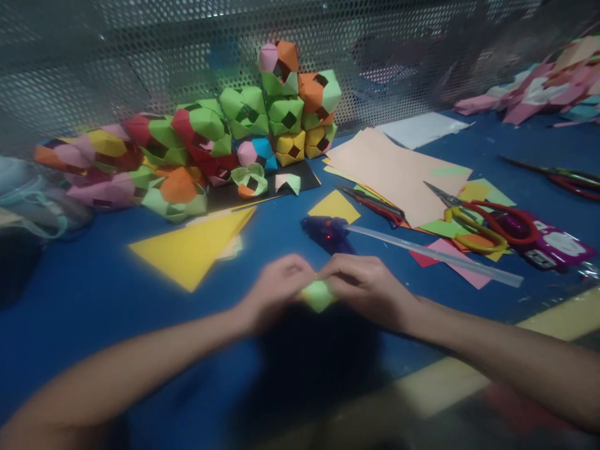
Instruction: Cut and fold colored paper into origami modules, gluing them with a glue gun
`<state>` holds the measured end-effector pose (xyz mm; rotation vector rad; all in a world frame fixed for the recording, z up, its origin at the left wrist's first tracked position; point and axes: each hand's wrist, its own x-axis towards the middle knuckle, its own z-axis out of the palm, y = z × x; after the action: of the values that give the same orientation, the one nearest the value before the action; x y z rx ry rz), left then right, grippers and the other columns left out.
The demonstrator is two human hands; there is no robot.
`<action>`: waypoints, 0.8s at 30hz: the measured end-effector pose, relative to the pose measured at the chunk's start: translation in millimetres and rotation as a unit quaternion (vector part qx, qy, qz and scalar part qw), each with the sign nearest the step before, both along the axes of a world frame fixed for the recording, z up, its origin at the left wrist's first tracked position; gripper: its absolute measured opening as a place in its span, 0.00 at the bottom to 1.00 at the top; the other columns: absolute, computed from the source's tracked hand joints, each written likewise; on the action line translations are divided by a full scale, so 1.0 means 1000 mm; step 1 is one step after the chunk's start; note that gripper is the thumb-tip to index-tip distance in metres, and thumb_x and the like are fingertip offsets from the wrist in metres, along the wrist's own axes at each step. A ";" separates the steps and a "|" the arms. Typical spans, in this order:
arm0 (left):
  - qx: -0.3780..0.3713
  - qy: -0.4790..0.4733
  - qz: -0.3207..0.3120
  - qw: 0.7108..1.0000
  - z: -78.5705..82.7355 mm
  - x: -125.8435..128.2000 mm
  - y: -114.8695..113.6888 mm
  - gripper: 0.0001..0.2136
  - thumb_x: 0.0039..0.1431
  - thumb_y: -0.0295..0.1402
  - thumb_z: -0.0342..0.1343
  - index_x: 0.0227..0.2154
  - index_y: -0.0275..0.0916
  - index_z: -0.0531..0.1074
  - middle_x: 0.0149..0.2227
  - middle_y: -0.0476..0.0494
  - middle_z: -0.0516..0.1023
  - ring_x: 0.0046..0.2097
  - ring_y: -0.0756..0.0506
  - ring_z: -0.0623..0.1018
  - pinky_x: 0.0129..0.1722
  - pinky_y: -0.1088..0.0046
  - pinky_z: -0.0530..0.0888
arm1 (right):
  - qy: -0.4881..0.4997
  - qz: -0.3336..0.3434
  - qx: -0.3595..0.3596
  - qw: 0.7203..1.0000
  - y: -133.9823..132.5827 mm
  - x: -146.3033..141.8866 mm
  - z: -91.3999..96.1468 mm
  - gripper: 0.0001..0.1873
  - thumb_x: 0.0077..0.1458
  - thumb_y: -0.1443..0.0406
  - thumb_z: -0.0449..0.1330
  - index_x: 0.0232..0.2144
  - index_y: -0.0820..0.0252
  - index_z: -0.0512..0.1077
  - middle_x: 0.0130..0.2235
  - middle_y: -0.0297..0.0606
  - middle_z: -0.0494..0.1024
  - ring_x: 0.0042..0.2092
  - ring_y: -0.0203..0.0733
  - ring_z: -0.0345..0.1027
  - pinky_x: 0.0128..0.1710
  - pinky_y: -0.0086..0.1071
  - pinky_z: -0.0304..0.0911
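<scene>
My left hand (276, 289) and my right hand (363, 286) meet above the blue table (94, 300), both blurred by motion. Between them they pinch a small light-green folded paper piece (317, 295), each hand with its fingers closed on one side of it. Just beyond my hands lie a dark blue glue gun (328, 232) and a clear ruler (435, 255). A yellow paper triangle (194, 250) lies to the left of my hands.
A pile of folded multicoloured paper cubes (210, 144) stands at the back against a perforated metal wall (117, 56). Peach paper sheets (398, 172), coloured scraps, red-and-yellow scissors (487, 225) and a purple packet (553, 244) lie at right. More folded paper (539, 87) sits far right.
</scene>
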<state>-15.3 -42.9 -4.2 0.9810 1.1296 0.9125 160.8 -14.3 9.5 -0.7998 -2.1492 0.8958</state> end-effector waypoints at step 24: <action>0.083 0.101 0.000 0.991 0.001 -0.003 -0.002 0.08 0.46 0.35 0.61 0.26 0.37 0.70 0.28 0.50 0.72 0.29 0.51 0.68 0.29 0.77 0.64 | -0.044 0.009 -0.034 0.998 0.000 0.001 -0.001 0.10 0.57 0.66 0.53 0.26 0.61 0.71 0.27 0.35 0.75 0.28 0.33 0.65 0.28 0.25 0.59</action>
<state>-18.1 -45.0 -2.9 1.2308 1.2379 0.9334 162.0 -13.9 8.3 -0.8707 -2.2155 0.9637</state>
